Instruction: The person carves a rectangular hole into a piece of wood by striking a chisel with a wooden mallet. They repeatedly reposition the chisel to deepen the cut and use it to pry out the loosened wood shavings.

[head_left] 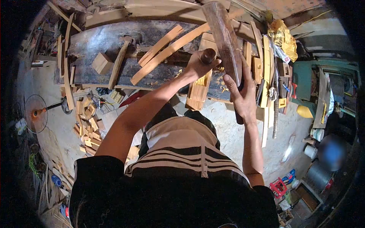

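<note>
Spanning the upper frame, a dark desk (95, 40) carries planks (171, 49); offcuts (88, 127) litter the concrete floor (228, 133) at left. The left hand (197, 67) has its fingers closed round a chisel (208, 56) over a block (198, 90) at centre. The right hand (243, 97) grips a mallet (224, 38) held above it.

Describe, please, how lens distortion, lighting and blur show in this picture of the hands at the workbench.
Head view: fisheye bends the workbench edges, black vignette fills the corners; head view: light soft, no glare; head view: left hand on the dark tool handle sharp, mallet in the right hand slightly soft.
</note>
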